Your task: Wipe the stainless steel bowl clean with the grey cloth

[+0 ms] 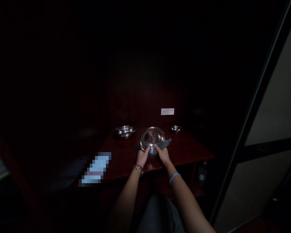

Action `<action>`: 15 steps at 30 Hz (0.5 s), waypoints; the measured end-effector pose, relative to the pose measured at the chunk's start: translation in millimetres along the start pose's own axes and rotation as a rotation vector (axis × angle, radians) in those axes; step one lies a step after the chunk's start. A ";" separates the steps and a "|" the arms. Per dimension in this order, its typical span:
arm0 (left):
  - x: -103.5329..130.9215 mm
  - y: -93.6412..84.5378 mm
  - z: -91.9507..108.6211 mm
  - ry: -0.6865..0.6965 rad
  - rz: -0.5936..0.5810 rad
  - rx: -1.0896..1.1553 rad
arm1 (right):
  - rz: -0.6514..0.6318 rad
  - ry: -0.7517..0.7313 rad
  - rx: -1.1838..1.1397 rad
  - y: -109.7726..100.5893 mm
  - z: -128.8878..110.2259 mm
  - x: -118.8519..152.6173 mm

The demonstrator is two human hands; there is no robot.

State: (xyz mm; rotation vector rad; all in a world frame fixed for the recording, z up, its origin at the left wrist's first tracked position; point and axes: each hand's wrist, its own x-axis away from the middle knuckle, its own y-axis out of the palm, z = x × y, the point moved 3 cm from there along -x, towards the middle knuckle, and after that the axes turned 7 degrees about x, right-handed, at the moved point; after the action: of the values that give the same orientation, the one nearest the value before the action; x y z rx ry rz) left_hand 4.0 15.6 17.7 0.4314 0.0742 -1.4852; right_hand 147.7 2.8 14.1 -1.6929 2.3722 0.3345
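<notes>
Left grip (143, 157), right grip (163, 155) with cloth (166, 143), metal dish (150, 136) ahead, held by near rim

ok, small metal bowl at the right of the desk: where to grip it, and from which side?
I'd pinch the small metal bowl by its right rim, coming from above and the right. It sits upright, open side up, rim exposed; the metal dish in the hands is on its left.

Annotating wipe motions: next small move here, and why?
Probably slide the right hand and grey cloth along the metal dish's rim: the cloth sits at that hand by the near edge, while the left hand holds the dish.
</notes>
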 end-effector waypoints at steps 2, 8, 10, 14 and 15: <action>-0.8 0.8 0.1 -0.002 0.019 0.025 | -0.001 -0.003 0.007 0.6 0.4 -0.4; -1.4 -0.6 2.1 0.020 0.088 0.049 | 0.028 -0.009 0.067 1.1 -1.8 0.6; -1.0 -2.7 3.1 0.026 0.106 0.016 | 0.036 -0.024 0.076 1.3 -3.4 1.3; 0.9 -8.1 5.2 0.016 0.173 -0.040 | 0.047 -0.043 0.127 1.5 -6.1 2.4; 1.4 -9.4 5.5 0.009 0.199 -0.043 | 0.047 -0.049 0.145 1.6 -6.7 2.6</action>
State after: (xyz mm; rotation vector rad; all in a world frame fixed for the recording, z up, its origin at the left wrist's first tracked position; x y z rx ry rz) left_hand -6.2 12.3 20.2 0.3990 0.0688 -1.2837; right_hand 145.1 -1.1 19.8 -1.5500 2.3422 0.2027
